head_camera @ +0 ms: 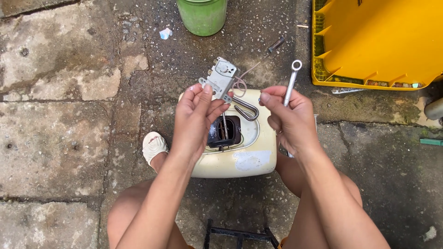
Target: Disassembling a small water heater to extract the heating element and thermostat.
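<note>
Nearest the viewer, a black metal frame [240, 233] lies on the wet, cracked concrete floor [60, 92] between the person's knees. Above it sits a cream plastic housing [244, 159], smooth and rounded, with a dark rectangular opening exposing metal parts inside. The left hand [196, 117] pinches a small grey metal thermostat unit [220, 78], boxy with mounting tabs, held over the housing; a thin wire trails from it. The right hand [288, 115] is closed around a slim steel wrench [292, 80] with a ring end. Beyond stand a green plastic bucket [202, 16] and a ribbed yellow plastic crate [374, 41].
</note>
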